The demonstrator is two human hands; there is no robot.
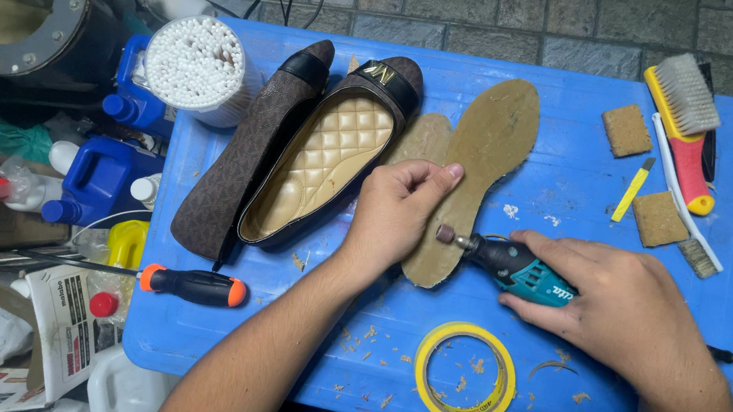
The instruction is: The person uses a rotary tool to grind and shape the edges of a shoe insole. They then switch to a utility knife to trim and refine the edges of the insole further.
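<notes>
L hand [396,210] lies flat on the tan sole cutout [472,177], fingers spread, not clenched, pinning it to the blue table [575,176] so it can't skid under the tool. R hand [615,306] is wrapped around the teal rotary tool [513,266], held low and near level; its sanding drum meets the sole's edge just beside the L thumb, so little margin there. Brown flat shoes [299,151] lie left of the sole, tape ring [465,375] near the front edge, brush [684,124] and sanding blocks [658,219] far right. Open room: table centre-right.
</notes>
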